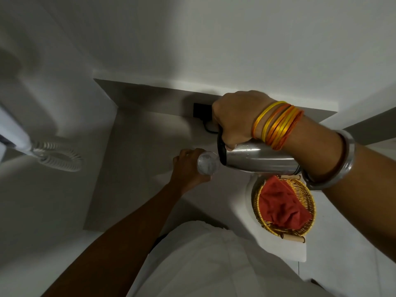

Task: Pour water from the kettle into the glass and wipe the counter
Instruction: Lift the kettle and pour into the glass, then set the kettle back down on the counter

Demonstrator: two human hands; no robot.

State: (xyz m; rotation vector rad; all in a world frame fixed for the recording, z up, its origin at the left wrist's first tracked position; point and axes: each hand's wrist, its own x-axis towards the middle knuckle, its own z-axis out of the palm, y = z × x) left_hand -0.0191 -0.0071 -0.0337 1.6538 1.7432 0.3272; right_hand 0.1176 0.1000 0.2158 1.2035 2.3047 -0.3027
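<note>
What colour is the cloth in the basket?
Red-orange. The cloth lies crumpled in the golden wicker basket; the head view shows it plainly.

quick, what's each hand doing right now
Left hand: closed around the clear drinking glass.
Right hand: closed on the handle of the tilted stainless-steel kettle.

Looking like hotel room or small home tea corner. Grey counter (137, 168) running along plain white wall (214, 39). Black wall socket (201, 113) sitting at frame centre. White corded wall handset (15, 133) with coiled cable hanging at left. Steel electric kettle (257, 160), wicker basket (308, 202) holding red cloth (280, 206) at lower right.
</note>
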